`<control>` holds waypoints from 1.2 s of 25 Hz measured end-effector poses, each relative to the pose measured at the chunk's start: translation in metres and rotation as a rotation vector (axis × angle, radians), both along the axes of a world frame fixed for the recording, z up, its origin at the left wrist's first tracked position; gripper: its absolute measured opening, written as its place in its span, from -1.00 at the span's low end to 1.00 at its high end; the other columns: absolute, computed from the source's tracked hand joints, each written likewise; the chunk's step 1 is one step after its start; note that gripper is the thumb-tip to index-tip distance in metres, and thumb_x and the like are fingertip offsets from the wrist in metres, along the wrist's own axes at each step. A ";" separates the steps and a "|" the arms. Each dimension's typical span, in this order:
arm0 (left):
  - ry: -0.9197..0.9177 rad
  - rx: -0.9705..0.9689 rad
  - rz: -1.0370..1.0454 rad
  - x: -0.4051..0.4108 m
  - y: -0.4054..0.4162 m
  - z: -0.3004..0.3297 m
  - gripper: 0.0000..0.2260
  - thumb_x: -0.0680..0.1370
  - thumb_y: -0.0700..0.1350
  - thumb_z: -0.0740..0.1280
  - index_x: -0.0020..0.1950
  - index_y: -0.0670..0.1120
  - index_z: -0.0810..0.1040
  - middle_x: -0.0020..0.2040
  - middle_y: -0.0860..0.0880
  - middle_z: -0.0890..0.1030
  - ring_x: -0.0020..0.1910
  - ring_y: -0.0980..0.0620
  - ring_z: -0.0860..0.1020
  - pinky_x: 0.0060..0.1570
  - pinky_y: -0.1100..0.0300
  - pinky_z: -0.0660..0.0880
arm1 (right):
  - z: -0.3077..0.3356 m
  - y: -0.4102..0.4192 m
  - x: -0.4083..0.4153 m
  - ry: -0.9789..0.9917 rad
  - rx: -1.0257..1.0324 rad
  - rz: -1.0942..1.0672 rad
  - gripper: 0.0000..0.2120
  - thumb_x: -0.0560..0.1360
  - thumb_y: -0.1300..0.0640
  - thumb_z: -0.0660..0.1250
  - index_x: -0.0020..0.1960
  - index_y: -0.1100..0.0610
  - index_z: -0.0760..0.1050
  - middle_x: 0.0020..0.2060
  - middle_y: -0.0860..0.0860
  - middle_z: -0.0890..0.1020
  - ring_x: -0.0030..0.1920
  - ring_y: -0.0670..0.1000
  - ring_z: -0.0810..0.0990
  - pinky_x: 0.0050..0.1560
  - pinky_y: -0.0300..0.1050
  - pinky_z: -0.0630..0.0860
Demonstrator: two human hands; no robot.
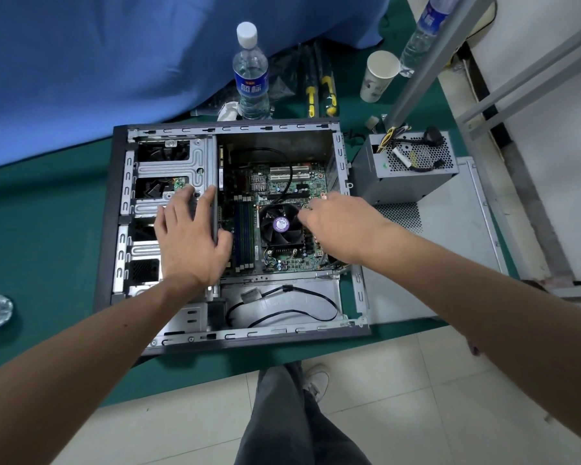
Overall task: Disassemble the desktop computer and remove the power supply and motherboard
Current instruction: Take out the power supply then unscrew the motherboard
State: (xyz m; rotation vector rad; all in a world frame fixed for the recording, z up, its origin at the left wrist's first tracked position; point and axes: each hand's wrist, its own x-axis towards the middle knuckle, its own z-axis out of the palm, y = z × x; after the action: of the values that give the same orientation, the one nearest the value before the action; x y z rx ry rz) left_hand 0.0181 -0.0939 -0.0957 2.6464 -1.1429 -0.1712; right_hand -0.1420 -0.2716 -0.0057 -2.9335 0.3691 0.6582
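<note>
With the power supply [413, 171] beside the case [108, 229] near a water bottle [251, 75], the left hand [190, 236] lies flat, fingers straight, on the drive cage [168, 169], while the right hand [336, 226] has its fingers curled at the fan [280, 224] on the motherboard [282, 186].

1. Water bottles: 2, one [251, 72] at the bench's back edge, one [422, 31] at the back right corner.
2. Paper cup [379, 77]: 1.
3. Computer case [235, 226]: 1.
4. Power supply [406, 166]: 1.
5. Screwdrivers [319, 88]: 2.

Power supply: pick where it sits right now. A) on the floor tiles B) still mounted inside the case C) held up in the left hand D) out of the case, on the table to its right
D: the power supply stands outside the case, to its right on the table, cables piled on top, while the motherboard is still inside the case.
</note>
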 end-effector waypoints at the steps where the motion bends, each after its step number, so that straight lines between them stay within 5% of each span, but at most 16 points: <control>1: 0.003 0.003 -0.001 0.000 0.000 0.000 -0.39 0.47 0.09 0.14 0.52 -0.01 0.22 0.49 -0.19 0.22 0.48 -0.19 0.16 0.47 -0.22 0.06 | 0.002 -0.002 0.001 0.000 0.088 0.010 -0.74 0.51 0.31 0.27 0.16 0.11 0.47 -0.02 0.04 0.51 -0.01 0.06 0.41 -0.09 -0.05 0.43; 4: 0.006 0.004 0.000 0.000 0.000 0.001 -0.39 0.47 0.09 0.14 0.53 -0.01 0.21 0.49 -0.19 0.21 0.49 -0.19 0.16 0.48 -0.21 0.04 | 0.007 -0.005 0.003 0.029 0.206 -0.003 -0.71 0.46 0.26 0.37 0.16 0.08 0.48 -0.02 0.00 0.46 0.05 0.05 0.43 0.02 -0.03 0.49; 7: 0.013 -0.004 0.001 0.000 0.000 0.001 -0.39 0.47 0.09 0.14 0.52 -0.02 0.22 0.48 -0.19 0.21 0.48 -0.19 0.16 0.48 -0.21 0.03 | 0.004 0.002 0.002 0.053 -0.081 -0.047 -0.69 0.64 -0.03 0.18 0.27 0.14 0.42 0.05 0.09 0.46 0.01 0.13 0.53 -0.20 -0.02 0.47; 9: 0.012 0.000 0.003 0.000 0.000 0.001 -0.39 0.47 0.09 0.12 0.52 -0.01 0.22 0.49 -0.18 0.21 0.49 -0.18 0.15 0.49 -0.20 0.02 | 0.001 0.008 0.003 0.047 -0.141 -0.062 -0.76 0.63 0.15 0.14 0.26 0.16 0.40 -0.05 0.09 0.38 -0.17 0.10 0.50 -0.35 -0.04 0.40; 12: 0.016 0.009 0.003 0.000 0.000 0.002 -0.38 0.46 0.10 0.11 0.52 0.00 0.21 0.49 -0.17 0.20 0.49 -0.17 0.15 0.49 -0.20 0.02 | 0.003 0.001 0.001 0.032 0.078 -0.061 -0.64 0.45 0.36 0.26 0.20 0.08 0.42 -0.02 0.03 0.35 -0.04 0.05 0.37 -0.24 -0.13 0.31; 14: 0.018 0.018 0.002 0.000 0.000 0.003 -0.37 0.46 0.11 0.11 0.53 0.00 0.20 0.49 -0.18 0.20 0.50 -0.17 0.14 0.49 -0.20 0.02 | 0.007 -0.004 -0.002 0.041 0.172 -0.093 -0.65 0.45 0.32 0.32 0.18 0.05 0.43 0.07 0.02 0.38 0.08 0.06 0.35 -0.14 -0.14 0.38; 17: 0.031 0.030 0.006 0.000 0.000 0.004 -0.36 0.45 0.11 0.11 0.53 0.00 0.19 0.51 -0.17 0.18 0.51 -0.16 0.11 0.50 -0.20 0.00 | 0.004 0.000 -0.005 0.050 -0.037 -0.138 -0.75 0.63 0.03 0.19 0.25 0.13 0.39 0.12 0.10 0.41 0.01 0.09 0.45 -0.17 -0.01 0.52; 19: 0.030 0.038 0.005 0.000 0.000 0.004 -0.36 0.45 0.12 0.10 0.54 0.01 0.18 0.51 -0.17 0.17 0.52 -0.16 0.10 0.50 -0.19 -0.02 | 0.002 0.002 -0.003 0.027 -0.076 -0.120 -0.80 0.64 0.11 0.15 0.23 0.12 0.39 0.04 0.10 0.43 -0.14 0.06 0.42 -0.27 -0.03 0.47; 22: 0.032 0.048 0.002 0.000 0.000 0.004 -0.35 0.45 0.12 0.10 0.55 0.02 0.17 0.52 -0.17 0.16 0.52 -0.16 0.10 0.51 -0.20 -0.02 | 0.005 -0.005 0.000 0.007 0.098 -0.064 -0.67 0.49 0.22 0.31 0.24 0.06 0.41 0.06 0.04 0.43 0.03 0.04 0.33 0.01 0.00 0.49; 26: 0.036 0.059 0.006 0.000 0.001 0.005 -0.35 0.45 0.12 0.11 0.55 0.02 0.16 0.53 -0.16 0.15 0.53 -0.16 0.09 0.51 -0.20 -0.01 | 0.005 -0.001 0.001 0.032 0.042 -0.152 -0.67 0.59 -0.03 0.26 0.27 0.12 0.38 0.10 0.11 0.44 0.07 0.14 0.50 -0.08 0.00 0.50; 30: 0.030 0.060 0.005 0.000 0.000 0.005 -0.34 0.45 0.12 0.11 0.55 0.02 0.16 0.53 -0.17 0.15 0.52 -0.16 0.09 0.51 -0.19 -0.02 | 0.005 -0.007 0.000 0.003 0.179 -0.069 -0.73 0.50 0.24 0.32 0.17 0.07 0.40 0.02 0.01 0.41 0.06 0.06 0.40 -0.05 -0.09 0.40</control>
State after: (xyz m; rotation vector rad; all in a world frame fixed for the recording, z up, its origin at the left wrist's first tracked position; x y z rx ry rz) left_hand 0.0177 -0.0937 -0.0904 2.6889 -1.1387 -0.2480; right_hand -0.1423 -0.2782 -0.0004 -2.7384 0.3886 0.6508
